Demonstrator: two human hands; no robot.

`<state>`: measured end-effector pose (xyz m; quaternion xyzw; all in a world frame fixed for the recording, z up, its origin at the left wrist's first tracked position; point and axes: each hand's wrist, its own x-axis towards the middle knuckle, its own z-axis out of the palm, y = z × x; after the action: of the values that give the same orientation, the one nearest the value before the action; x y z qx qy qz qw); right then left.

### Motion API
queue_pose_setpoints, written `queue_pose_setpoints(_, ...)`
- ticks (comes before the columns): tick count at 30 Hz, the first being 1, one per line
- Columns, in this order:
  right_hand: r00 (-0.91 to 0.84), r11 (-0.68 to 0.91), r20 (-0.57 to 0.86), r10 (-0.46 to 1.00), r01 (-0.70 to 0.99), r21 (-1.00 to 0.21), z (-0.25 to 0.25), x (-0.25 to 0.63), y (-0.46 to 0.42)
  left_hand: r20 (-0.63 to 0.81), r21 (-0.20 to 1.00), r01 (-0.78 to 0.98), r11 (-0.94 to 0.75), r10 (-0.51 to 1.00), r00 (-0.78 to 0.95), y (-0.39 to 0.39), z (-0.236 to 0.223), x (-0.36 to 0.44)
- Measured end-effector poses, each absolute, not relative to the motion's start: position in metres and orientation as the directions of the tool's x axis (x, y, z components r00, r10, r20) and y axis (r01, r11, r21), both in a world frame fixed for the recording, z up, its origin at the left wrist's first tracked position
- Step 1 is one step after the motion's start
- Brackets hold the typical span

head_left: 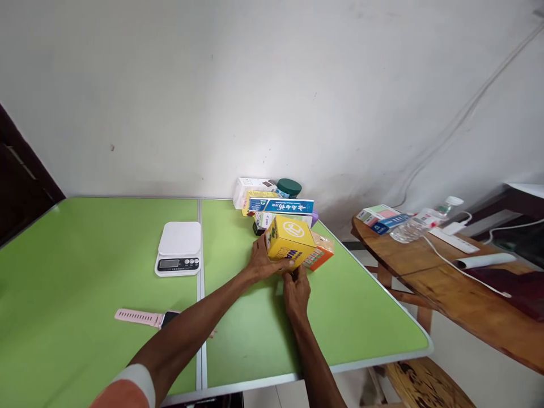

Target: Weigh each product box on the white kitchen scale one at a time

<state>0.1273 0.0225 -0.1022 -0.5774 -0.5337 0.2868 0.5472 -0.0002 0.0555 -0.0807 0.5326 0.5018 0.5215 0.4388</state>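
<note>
My left hand [262,262] grips a yellow carton [292,241] by its left side, with the thumb across the lower front. The carton is tilted and has a white ring logo on its top face. At its lower edge is my right hand [297,289], fingers curled in against the box; their tips are partly hidden. Just behind and to the right stands an orange box [322,252]. Beyond the carton lie a blue toothpaste box [281,205], a white box [254,184], another yellow box [250,203] and a dark green lid [289,187].
On the green table [246,345] at left are a white kitchen scale [178,249] and a pink-strapped watch [142,317], partly behind my left forearm. A wooden side table [463,283] at right holds a plastic bottle [414,226], a power strip [454,240] and small boxes.
</note>
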Motion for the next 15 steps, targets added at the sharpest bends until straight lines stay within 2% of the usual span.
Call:
queue_pose_setpoints(3, 0.216, 0.192, 0.256, 0.942, 0.277, -0.941, -0.100, 0.116, 0.009, 0.106, 0.986, 0.141, -0.093, 0.990, -0.089, 0.037, -0.069, -0.013)
queue_pose_setpoints(9, 0.072, 0.325, 0.344, 0.936, 0.194, -0.926, -0.073, 0.056, -0.003, 0.269, 0.940, 0.263, -0.217, 0.946, -0.183, -0.003, -0.035, -0.076)
queue_pose_setpoints(15, -0.136, 0.444, 0.426, 0.895, 0.163, -0.881, -0.062, -0.035, 0.007, 0.280, 0.924, 0.356, -0.138, 0.878, -0.389, -0.032, -0.013, -0.169)
